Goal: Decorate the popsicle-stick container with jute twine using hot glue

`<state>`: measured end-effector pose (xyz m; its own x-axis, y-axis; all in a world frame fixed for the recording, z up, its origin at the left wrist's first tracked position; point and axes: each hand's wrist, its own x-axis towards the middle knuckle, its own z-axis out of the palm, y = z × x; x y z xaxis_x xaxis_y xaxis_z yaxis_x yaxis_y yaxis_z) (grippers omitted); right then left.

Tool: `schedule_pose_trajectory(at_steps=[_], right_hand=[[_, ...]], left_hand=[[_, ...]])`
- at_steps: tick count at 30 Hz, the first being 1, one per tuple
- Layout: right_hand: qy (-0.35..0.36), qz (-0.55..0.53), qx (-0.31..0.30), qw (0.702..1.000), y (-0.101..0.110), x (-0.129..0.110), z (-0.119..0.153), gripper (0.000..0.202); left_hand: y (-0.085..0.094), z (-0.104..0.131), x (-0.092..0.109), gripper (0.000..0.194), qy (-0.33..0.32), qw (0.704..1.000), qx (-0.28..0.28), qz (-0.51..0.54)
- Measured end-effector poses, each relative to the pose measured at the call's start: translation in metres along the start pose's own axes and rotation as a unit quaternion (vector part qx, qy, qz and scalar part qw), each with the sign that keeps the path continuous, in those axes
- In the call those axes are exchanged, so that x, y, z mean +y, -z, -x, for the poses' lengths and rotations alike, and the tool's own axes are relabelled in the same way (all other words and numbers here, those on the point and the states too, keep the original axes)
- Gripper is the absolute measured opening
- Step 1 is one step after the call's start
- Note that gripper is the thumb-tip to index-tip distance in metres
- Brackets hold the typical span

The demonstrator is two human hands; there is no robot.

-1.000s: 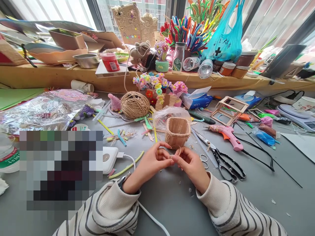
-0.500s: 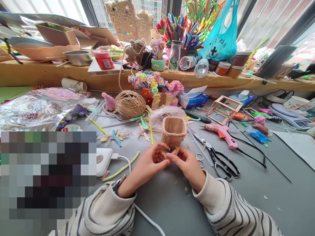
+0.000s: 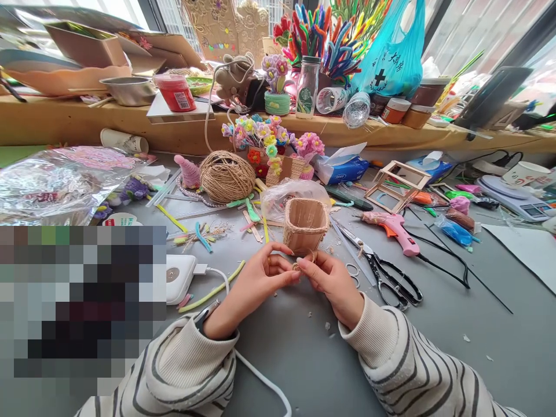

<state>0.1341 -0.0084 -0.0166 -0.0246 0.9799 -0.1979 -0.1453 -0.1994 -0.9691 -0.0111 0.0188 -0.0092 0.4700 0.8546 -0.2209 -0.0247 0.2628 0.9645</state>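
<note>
Between my fingertips is a short piece of brown twine (image 3: 297,266), bent in a small loop. My left hand (image 3: 267,278) pinches one part of it, and my right hand (image 3: 332,284) pinches the other, the two hands nearly touching. Just beyond them stands a small square basket (image 3: 306,226) of wooden slats, its rim and corners trimmed with braided twine. It is upright and open at the top. A ball of twine (image 3: 227,177) lies farther back to the left. Part of the loop is hidden by my fingers.
Right of my hands lie large black-handled scissors (image 3: 382,269), small scissors (image 3: 353,273) and a pink glue gun (image 3: 393,230) with a black cord. On the left, a white charger (image 3: 180,278) trails a white cable. Pipe cleaners, sticks and scraps litter the grey table (image 3: 299,359).
The view has shifted slightly. My fingers have moved a little on the twine, and the loop sits differently between them. The basket stays in place.
</note>
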Motion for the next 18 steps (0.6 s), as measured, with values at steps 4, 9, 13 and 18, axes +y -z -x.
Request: schedule_pose_trajectory(at_steps=[4,9,13,18], right_hand=[[-0.003,0.013,-0.014,1.000,0.0027,-0.0006,-0.0012,0.031],[-0.021,0.007,-0.009,1.000,0.0039,0.0018,-0.0018,0.031],[-0.021,-0.007,0.002,1.000,0.0031,0.0019,-0.0020,0.031],[-0.018,-0.010,0.007,1.000,0.0025,0.0020,-0.0021,0.030]], left_hand=[[0.0002,0.0004,-0.0003,0.038,0.011,1.000,-0.008,0.002],[-0.0006,0.0004,-0.0004,0.039,0.005,1.000,-0.018,-0.011],[-0.0002,0.0000,-0.0006,0.043,0.006,1.000,-0.021,-0.010],[0.0000,-0.0008,-0.0005,0.045,0.011,1.000,-0.020,0.004]])
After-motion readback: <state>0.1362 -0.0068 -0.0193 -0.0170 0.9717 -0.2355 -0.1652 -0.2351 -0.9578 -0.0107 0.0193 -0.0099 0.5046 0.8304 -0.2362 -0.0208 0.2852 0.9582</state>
